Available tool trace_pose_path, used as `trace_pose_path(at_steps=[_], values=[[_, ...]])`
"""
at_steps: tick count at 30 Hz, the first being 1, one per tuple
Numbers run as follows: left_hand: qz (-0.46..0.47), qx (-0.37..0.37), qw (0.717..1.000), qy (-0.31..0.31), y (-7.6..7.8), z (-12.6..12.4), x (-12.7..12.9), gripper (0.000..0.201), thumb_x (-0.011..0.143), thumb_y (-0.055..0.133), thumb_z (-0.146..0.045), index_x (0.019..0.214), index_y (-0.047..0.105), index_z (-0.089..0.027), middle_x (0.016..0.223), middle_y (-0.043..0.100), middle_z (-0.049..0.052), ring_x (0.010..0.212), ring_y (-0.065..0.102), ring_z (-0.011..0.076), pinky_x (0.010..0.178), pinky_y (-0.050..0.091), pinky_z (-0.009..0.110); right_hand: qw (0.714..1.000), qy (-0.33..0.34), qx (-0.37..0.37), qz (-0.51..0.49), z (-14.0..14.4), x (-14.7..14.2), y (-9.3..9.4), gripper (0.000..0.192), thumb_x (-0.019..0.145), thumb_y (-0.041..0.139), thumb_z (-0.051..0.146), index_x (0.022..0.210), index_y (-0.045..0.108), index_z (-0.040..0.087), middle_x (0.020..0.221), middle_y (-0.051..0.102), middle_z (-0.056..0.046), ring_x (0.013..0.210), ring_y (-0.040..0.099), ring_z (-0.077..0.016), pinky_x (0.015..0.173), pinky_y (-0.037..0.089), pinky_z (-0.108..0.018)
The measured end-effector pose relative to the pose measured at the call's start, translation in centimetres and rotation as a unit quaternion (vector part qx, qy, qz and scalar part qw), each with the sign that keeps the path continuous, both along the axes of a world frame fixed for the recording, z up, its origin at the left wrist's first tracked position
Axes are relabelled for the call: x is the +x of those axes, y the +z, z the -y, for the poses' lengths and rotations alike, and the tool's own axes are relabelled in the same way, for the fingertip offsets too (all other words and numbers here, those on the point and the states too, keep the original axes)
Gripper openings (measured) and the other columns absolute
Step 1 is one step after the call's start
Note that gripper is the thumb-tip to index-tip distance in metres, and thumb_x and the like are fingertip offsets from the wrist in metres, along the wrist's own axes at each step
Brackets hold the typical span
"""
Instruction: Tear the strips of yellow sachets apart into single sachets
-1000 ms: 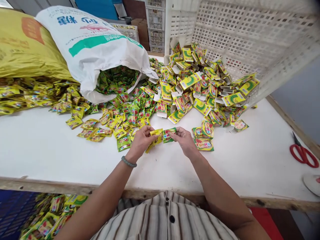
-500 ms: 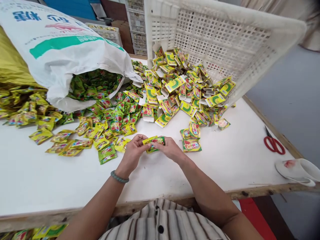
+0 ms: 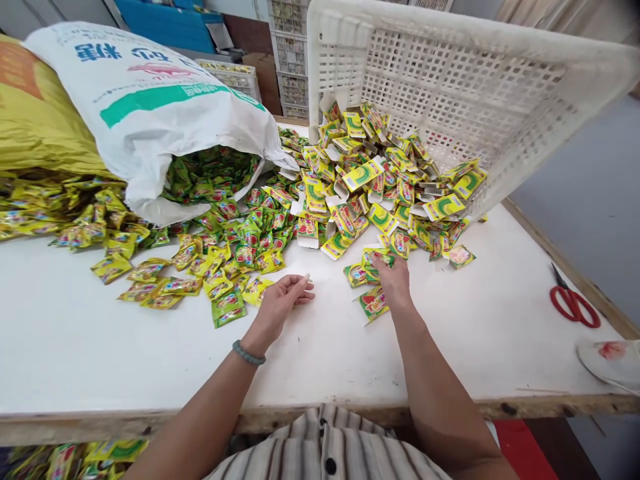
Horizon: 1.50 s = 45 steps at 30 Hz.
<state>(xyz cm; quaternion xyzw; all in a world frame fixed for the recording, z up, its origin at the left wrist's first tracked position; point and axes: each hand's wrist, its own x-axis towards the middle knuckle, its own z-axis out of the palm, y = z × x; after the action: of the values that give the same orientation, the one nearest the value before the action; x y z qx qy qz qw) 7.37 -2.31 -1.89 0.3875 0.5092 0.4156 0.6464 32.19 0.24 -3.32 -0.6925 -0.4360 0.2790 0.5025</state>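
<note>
Reaching now with the right hand (image 3: 395,283) onto the small stack of filled boxes (image 3: 367,267) by the carton heap (image 3: 380,187), fingers spread flat on top, grasping nothing visible. Left hand (image 3: 283,303) released, half curled, resting empty on the desk (image 3: 150,347) beside the sachets (image 3: 225,253). Packed box gone from both hands since half a second ago; likely just set down. Fingertips hiding the topmost box.

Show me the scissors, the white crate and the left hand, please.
scissors (image 3: 575,308), head view, on the red handles.
white crate (image 3: 450,73), head view, on its mesh wall.
left hand (image 3: 283,303), head view, on the palm.
</note>
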Motion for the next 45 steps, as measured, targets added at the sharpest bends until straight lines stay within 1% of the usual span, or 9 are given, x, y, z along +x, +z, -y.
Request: trace_pose_path(at_steps=[4, 10, 14, 17, 20, 29, 34, 38, 45], values=[[0.016, -0.011, 1.000, -0.001, -0.1, 0.1, 0.4, 0.054, 0.069, 0.073, -0.059, 0.094, 0.067, -0.012, 0.096, 0.069, 0.010, 0.082, 0.066, 0.0187, 0.080, 0.052, 0.032, 0.975, 0.081, 0.007, -0.209, 1.7, -6.2, 0.4, 0.049, 0.067, 0.074, 0.050, 0.101, 0.066, 0.016, 0.087, 0.072, -0.006, 0.085, 0.068, -0.0238, 0.075, 0.056, -0.037], [0.132, -0.006, 0.991, 0.014, 0.0, 0.1, 0.0, 0.054, 0.064, 0.081, -0.050, 0.101, 0.064, -0.015, 0.096, 0.071, 0.008, 0.084, 0.067, 0.0226, 0.076, 0.055, 0.034, 0.879, 0.300, -0.041, -0.367, 4.2, -10.4, 1.3, 0.037, 0.071, 0.075, 0.042, 0.098, 0.070, 0.018, 0.095, 0.074, -0.004, 0.090, 0.068, -0.0223, 0.088, 0.053, -0.040], [0.092, 0.021, 0.995, 0.013, 0.3, 0.1, -0.6, 0.054, 0.065, 0.080, -0.049, 0.104, 0.061, -0.017, 0.089, 0.071, 0.005, 0.079, 0.067, 0.0212, 0.069, 0.054, 0.031, 0.910, 0.248, -0.018, -0.332, 3.7, -9.5, 1.5, 0.033, 0.071, 0.075, 0.041, 0.096, 0.069, 0.020, 0.096, 0.073, -0.003, 0.091, 0.068, -0.0203, 0.092, 0.051, -0.039], [-0.006, 0.062, 0.996, -0.061, 0.6, 0.4, -0.7, 0.050, 0.066, 0.079, -0.049, 0.099, 0.060, -0.017, 0.083, 0.069, 0.003, 0.076, 0.065, 0.0206, 0.063, 0.051, 0.028, 0.942, 0.194, 0.041, -0.272, 3.1, -8.4, 2.3, 0.028, 0.074, 0.071, 0.040, 0.093, 0.066, 0.020, 0.094, 0.072, -0.002, 0.089, 0.067, -0.0183, 0.088, 0.052, -0.034], [-0.055, 0.083, 0.986, -0.133, 0.8, 0.7, -0.6, 0.047, 0.069, 0.076, -0.049, 0.098, 0.058, -0.018, 0.081, 0.068, 0.002, 0.075, 0.064, 0.0202, 0.061, 0.048, 0.026, 0.958, 0.232, 0.041, -0.166, 2.9, -7.4, 3.1, 0.026, 0.076, 0.068, 0.039, 0.094, 0.063, 0.021, 0.089, 0.071, -0.001, 0.081, 0.065, -0.0162, 0.079, 0.052, -0.030], [-0.153, 0.118, 0.959, -0.207, 1.1, 0.8, -1.4, 0.035, 0.070, 0.074, -0.047, 0.085, 0.065, -0.017, 0.062, 0.059, -0.003, 0.051, 0.048, 0.0118, 0.046, 0.030, 0.021, 0.926, 0.352, -0.135, -0.030, 2.6, -4.6, 2.8, 0.023, 0.070, 0.070, 0.034, 0.087, 0.066, 0.019, 0.072, 0.065, 0.002, 0.064, 0.059, -0.0144, 0.058, 0.045, -0.024], [-0.101, 0.091, 0.966, -0.219, 2.4, 0.9, -0.8, 0.038, 0.070, 0.074, -0.049, 0.091, 0.068, -0.017, 0.071, 0.064, 0.000, 0.058, 0.053, 0.0140, 0.052, 0.037, 0.022, 0.945, 0.318, -0.068, 0.027, 2.9, -5.2, 3.7, 0.027, 0.069, 0.072, 0.036, 0.090, 0.066, 0.020, 0.073, 0.064, 0.003, 0.067, 0.056, -0.0139, 0.061, 0.042, -0.024], [-0.042, 0.046, 0.973, -0.223, 3.1, 1.0, -0.4, 0.043, 0.068, 0.075, -0.050, 0.095, 0.067, -0.017, 0.083, 0.068, 0.004, 0.068, 0.058, 0.0178, 0.058, 0.043, 0.024, 0.932, 0.358, -0.059, -0.009, 2.9, -5.2, 3.6, 0.024, 0.072, 0.070, 0.039, 0.086, 0.066, 0.020, 0.071, 0.063, 0.003, 0.065, 0.056, -0.0135, 0.059, 0.041, -0.023], [-0.121, 0.116, 0.962, -0.215, 1.6, 1.1, -0.7, 0.033, 0.073, 0.070, -0.047, 0.088, 0.067, -0.018, 0.072, 0.061, 0.000, 0.061, 0.049, 0.0140, 0.051, 0.036, 0.021, 0.932, 0.349, -0.013, 0.100, 2.5, -4.9, 2.7, 0.014, 0.072, 0.069, 0.022, 0.087, 0.069, 0.020, 0.090, 0.064, -0.002, 0.082, 0.060, -0.0168, 0.071, 0.044, -0.027]])
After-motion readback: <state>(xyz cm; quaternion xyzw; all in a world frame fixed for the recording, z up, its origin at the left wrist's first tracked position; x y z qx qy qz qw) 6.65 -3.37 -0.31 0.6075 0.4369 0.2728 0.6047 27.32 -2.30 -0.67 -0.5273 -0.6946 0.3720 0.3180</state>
